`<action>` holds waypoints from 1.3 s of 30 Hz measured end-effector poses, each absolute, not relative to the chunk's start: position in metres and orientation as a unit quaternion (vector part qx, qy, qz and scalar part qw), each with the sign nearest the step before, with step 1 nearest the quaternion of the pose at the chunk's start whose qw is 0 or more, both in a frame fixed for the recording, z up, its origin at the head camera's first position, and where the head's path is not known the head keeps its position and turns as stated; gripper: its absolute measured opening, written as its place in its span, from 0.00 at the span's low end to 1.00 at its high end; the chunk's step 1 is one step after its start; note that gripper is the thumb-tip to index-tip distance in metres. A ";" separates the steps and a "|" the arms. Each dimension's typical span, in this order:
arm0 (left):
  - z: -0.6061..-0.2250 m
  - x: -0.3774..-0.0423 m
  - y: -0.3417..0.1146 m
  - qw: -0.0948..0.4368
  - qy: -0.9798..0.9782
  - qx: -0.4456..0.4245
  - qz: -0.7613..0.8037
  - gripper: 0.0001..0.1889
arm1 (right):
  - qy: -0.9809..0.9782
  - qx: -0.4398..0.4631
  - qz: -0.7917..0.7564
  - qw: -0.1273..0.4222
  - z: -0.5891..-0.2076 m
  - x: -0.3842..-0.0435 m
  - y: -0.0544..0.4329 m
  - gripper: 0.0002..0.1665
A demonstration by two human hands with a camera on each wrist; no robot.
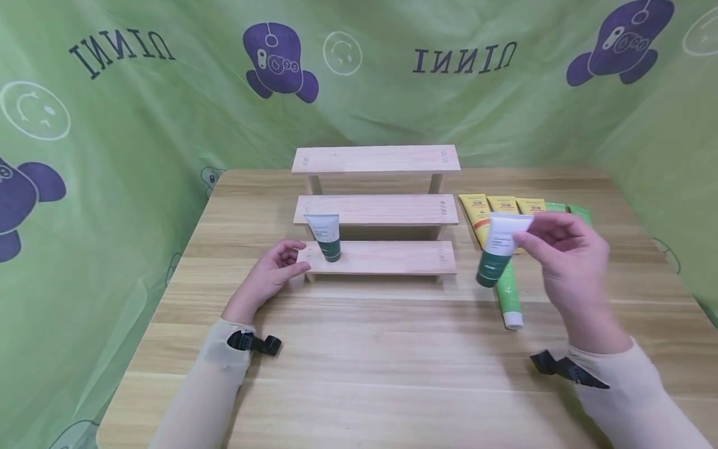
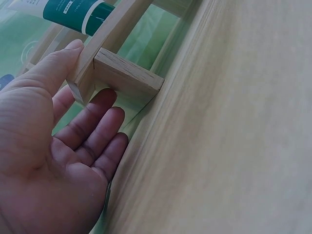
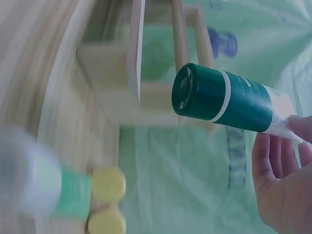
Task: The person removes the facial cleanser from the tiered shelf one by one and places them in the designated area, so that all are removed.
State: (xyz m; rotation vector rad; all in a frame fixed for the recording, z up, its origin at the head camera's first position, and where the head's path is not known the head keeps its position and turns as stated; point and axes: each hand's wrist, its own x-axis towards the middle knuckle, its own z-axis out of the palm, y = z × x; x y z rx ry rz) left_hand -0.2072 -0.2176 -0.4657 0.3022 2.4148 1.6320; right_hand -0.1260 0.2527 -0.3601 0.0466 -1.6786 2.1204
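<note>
A white and dark green squeeze tube (image 1: pixel 497 249) is pinched near its flat white end by my right hand (image 1: pixel 572 268), cap tilted downward, to the right of a three-step wooden display stand (image 1: pixel 387 259). In the right wrist view the green cap (image 3: pixel 187 92) faces the camera. A matching tube (image 1: pixel 325 238) stands on its cap at the left end of the lowest step. My left hand (image 1: pixel 272 271) holds that step's left end. Seen from the left wrist, the thumb (image 2: pixel 68 56) lies against the board while the other fingers curl below and beside it.
Several yellow tubes (image 1: pixel 473 209) and green tubes (image 1: pixel 580 213) lie on the wooden table (image 1: pixel 364 374) right of the stand. One green tube (image 1: pixel 509 299) with a white cap points toward the front. A green printed curtain (image 1: pixel 376 106) surrounds the table's back and sides.
</note>
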 end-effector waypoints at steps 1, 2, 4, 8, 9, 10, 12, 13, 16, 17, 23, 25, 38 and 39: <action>-0.466 -0.207 -0.217 0.106 0.818 0.103 0.555 0.25 | -0.604 0.007 0.766 0.221 -0.360 -0.124 0.259 0.21; -0.466 -0.207 -0.217 0.107 0.818 0.103 0.556 0.25 | -0.604 -0.002 0.764 0.225 -0.360 -0.122 0.266 0.22; -0.467 -0.208 -0.217 0.110 0.816 0.103 0.558 0.25 | -0.606 -0.021 0.762 0.229 -0.361 -0.117 0.279 0.23; -0.468 -0.208 -0.217 0.109 0.816 0.102 0.558 0.24 | -0.617 -0.062 0.753 0.221 -0.366 -0.112 0.305 0.24; -0.468 -0.208 -0.217 0.108 0.816 0.102 0.559 0.24 | -0.616 -0.070 0.754 0.218 -0.368 -0.112 0.311 0.24; -0.469 -0.208 -0.218 0.106 0.816 0.102 0.558 0.24 | -0.619 -0.078 0.753 0.212 -0.370 -0.113 0.317 0.24; -0.469 -0.207 -0.219 0.105 0.815 0.101 0.560 0.24 | -0.624 -0.097 0.751 0.192 -0.375 -0.114 0.326 0.24; -0.470 -0.207 -0.220 0.104 0.816 0.100 0.560 0.24 | -0.631 -0.106 0.748 0.178 -0.377 -0.115 0.330 0.23; -0.469 -0.206 -0.222 0.099 0.817 0.097 0.560 0.24 | -0.659 -0.126 0.731 0.127 -0.385 -0.120 0.340 0.22; -0.469 -0.206 -0.223 0.097 0.817 0.096 0.561 0.24 | -0.672 -0.133 0.721 0.110 -0.388 -0.122 0.342 0.22; -0.467 -0.204 -0.223 0.092 0.813 0.101 0.566 0.24 | -0.731 -0.151 0.664 0.042 -0.404 -0.133 0.353 0.23; -0.466 -0.204 -0.222 0.090 0.813 0.102 0.567 0.23 | -0.734 -0.153 0.662 0.017 -0.409 -0.137 0.356 0.24; -0.466 -0.207 -0.217 0.090 0.814 0.111 0.564 0.24 | -0.843 -0.168 0.504 -0.080 -0.429 -0.144 0.361 0.33; -0.466 -0.207 -0.217 0.091 0.813 0.110 0.565 0.24 | -0.847 -0.168 0.497 -0.082 -0.429 -0.143 0.361 0.34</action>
